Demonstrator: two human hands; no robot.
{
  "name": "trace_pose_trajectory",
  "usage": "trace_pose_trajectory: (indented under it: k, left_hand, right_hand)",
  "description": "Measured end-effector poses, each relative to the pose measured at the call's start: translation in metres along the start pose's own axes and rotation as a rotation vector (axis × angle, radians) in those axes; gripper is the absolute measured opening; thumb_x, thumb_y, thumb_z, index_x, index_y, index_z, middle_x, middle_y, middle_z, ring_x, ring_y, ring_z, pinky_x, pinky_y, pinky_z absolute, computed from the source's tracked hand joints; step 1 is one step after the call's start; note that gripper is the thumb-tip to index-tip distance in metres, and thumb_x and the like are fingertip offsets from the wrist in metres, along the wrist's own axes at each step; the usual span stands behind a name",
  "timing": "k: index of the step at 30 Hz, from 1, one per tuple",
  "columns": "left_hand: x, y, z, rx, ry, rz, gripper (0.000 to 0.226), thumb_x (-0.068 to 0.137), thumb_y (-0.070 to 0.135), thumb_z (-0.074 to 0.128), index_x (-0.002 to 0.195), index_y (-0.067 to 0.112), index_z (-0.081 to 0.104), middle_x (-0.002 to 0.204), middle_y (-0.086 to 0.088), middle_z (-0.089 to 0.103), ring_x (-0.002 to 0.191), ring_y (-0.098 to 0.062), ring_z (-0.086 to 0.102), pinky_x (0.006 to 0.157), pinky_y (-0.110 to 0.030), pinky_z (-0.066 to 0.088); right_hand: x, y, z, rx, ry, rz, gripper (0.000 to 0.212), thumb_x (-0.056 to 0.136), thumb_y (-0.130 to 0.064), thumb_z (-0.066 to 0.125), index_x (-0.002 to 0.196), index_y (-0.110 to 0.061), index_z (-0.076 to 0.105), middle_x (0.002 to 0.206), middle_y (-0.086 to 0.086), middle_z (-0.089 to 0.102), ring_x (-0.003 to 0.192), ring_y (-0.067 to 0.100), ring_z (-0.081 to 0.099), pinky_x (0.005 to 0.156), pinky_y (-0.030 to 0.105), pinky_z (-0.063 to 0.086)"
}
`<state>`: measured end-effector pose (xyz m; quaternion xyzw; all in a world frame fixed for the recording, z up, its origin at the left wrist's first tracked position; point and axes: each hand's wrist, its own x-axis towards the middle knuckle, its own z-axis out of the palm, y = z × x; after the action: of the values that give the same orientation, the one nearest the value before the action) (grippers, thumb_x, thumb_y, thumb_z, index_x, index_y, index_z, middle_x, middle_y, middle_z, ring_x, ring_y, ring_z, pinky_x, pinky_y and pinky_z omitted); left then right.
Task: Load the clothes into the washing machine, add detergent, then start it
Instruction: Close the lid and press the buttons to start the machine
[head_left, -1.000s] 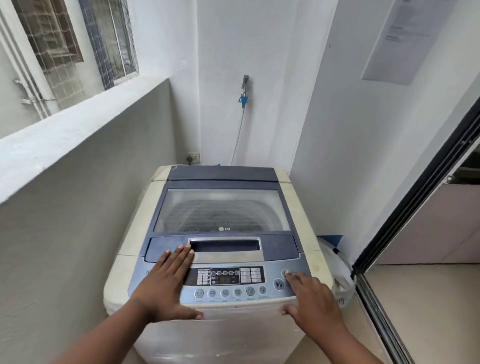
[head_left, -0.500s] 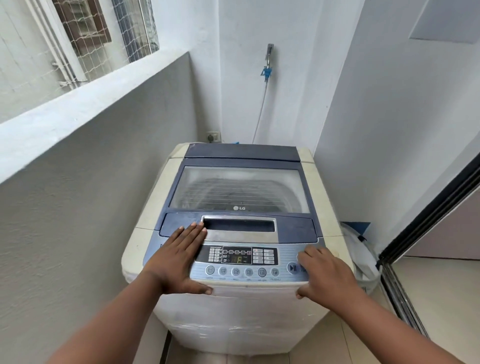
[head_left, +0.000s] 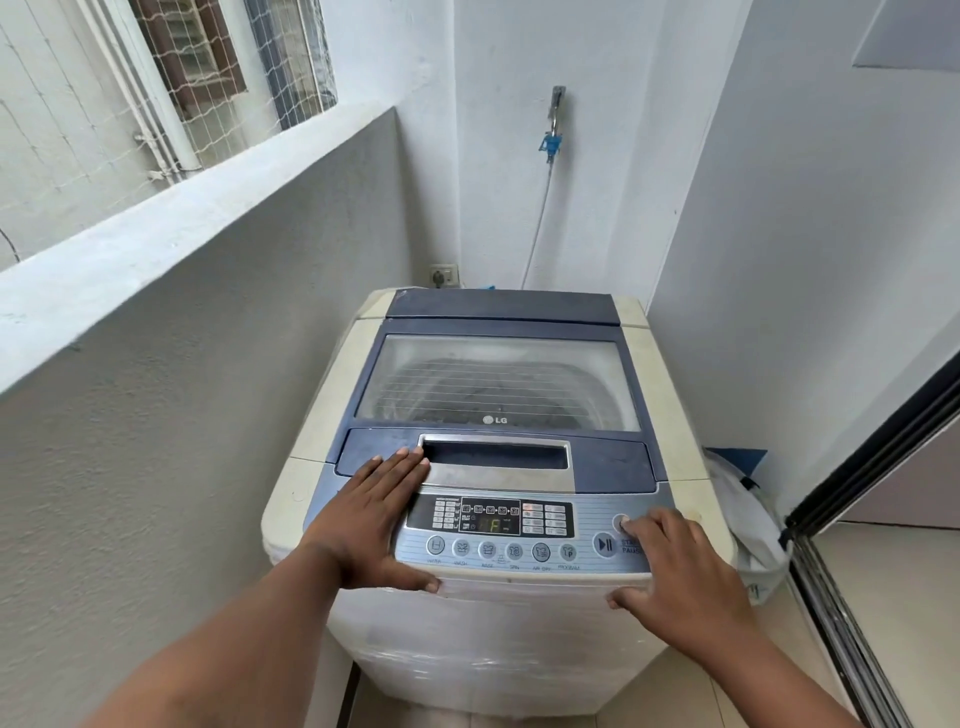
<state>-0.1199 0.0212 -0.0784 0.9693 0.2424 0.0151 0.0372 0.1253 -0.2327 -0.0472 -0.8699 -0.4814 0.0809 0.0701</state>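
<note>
While the left hand (head_left: 371, 512) is lying flat, fingers together, bracing the washing machine (head_left: 322, 483), the right hand's (head_left: 675, 577) loosely spread fingers are touching the power button (head_left: 619, 521); one firm, brief press seems best.

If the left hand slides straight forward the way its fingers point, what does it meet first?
The left hand lies flat, its fingertips already at the silver lid handle. Going on, it would probably meet the handle's recess first, then the glass lid.

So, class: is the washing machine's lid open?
No, the lid lies flat and shut on the washing machine, its glass window level above the control panel.
</note>
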Motion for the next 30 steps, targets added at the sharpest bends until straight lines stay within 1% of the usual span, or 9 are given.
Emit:
trace_pose_trajectory:
  k: [3,7,9,11,13,15,20,25,30]
  left_hand:
    - [0.0,-0.001,0.0,-0.021,0.008,-0.014,0.136,0.05,0.099,0.045,0.153,0.023,0.0,0.16,0.009,-0.009,0.147,-0.008,-0.012,0.119,-0.033,-0.008]
    - [0.001,-0.002,-0.002,-0.049,0.014,-0.022,0.135,0.05,0.098,0.046,0.153,0.025,-0.001,0.158,0.013,-0.012,0.146,-0.005,-0.014,0.119,-0.032,-0.01]
    - [0.001,-0.002,-0.002,-0.058,0.015,-0.025,0.135,0.05,0.098,0.046,0.153,0.026,-0.002,0.158,0.014,-0.012,0.146,-0.004,-0.015,0.119,-0.032,-0.009]
    - [0.001,-0.002,-0.002,-0.05,0.004,-0.026,0.135,0.049,0.098,0.046,0.153,0.027,-0.005,0.158,0.014,-0.015,0.145,-0.004,-0.016,0.119,-0.032,-0.009]
    - [0.001,-0.002,-0.002,-0.055,0.01,-0.026,0.135,0.049,0.097,0.047,0.153,0.027,-0.003,0.158,0.014,-0.013,0.146,-0.005,-0.015,0.119,-0.032,-0.009]
    - [0.001,-0.003,-0.001,-0.072,0.02,-0.026,0.134,0.05,0.096,0.049,0.154,0.026,0.001,0.159,0.014,-0.01,0.147,-0.005,-0.011,0.118,-0.032,-0.009]
    - [0.001,-0.005,-0.001,-0.092,0.035,-0.028,0.133,0.049,0.096,0.05,0.154,0.028,0.002,0.159,0.015,-0.009,0.146,-0.005,-0.011,0.118,-0.031,-0.009]
    - [0.002,-0.006,0.0,-0.087,0.016,-0.029,0.132,0.051,0.095,0.049,0.153,0.03,-0.003,0.158,0.016,-0.013,0.146,-0.004,-0.015,0.118,-0.031,-0.011]
    - [0.002,-0.006,-0.001,-0.083,0.008,-0.027,0.131,0.051,0.096,0.048,0.151,0.031,-0.006,0.158,0.015,-0.013,0.145,-0.004,-0.016,0.119,-0.031,-0.011]
  right_hand:
    - [-0.003,-0.007,0.005,0.029,-0.011,0.027,0.077,0.076,-0.057,0.065,0.14,-0.035,0.028,0.136,-0.012,0.025,0.127,0.01,0.029,0.096,0.026,0.039]
    - [-0.006,-0.039,0.008,-0.003,-0.084,0.116,0.08,0.085,-0.053,0.056,0.148,-0.023,0.015,0.151,0.0,0.016,0.141,0.021,0.017,0.115,0.031,0.021]
    - [-0.01,-0.067,0.01,-0.024,-0.083,0.097,0.076,0.087,-0.055,0.05,0.149,-0.022,0.021,0.152,0.001,0.023,0.138,0.024,0.025,0.112,0.036,0.027]
    - [-0.016,-0.097,0.012,-0.049,-0.063,-0.022,0.073,0.084,-0.054,0.047,0.149,-0.024,0.03,0.142,0.002,0.041,0.127,0.025,0.043,0.101,0.042,0.039]
    - [-0.02,-0.123,0.018,-0.03,-0.18,-0.192,0.073,0.09,-0.051,0.042,0.153,-0.026,0.013,0.141,0.004,0.042,0.127,0.027,0.042,0.103,0.043,0.035]
    - [-0.017,-0.14,0.023,-0.06,-0.326,-0.26,0.078,0.095,-0.049,0.04,0.154,-0.026,-0.004,0.141,0.006,0.041,0.127,0.025,0.041,0.105,0.04,0.032]
    - [-0.01,-0.148,0.029,-0.09,-0.337,-0.238,0.084,0.095,-0.049,0.04,0.151,-0.025,-0.018,0.138,0.006,0.045,0.123,0.024,0.047,0.1,0.038,0.038]
    - [-0.004,-0.152,0.031,-0.087,-0.366,-0.221,0.077,0.097,-0.045,0.036,0.152,-0.023,-0.013,0.142,0.003,0.042,0.123,0.025,0.047,0.1,0.039,0.038]
    - [0.004,-0.155,0.028,-0.12,-0.334,-0.227,0.062,0.102,-0.032,0.031,0.154,-0.016,0.003,0.142,0.003,0.044,0.123,0.029,0.045,0.097,0.04,0.04]
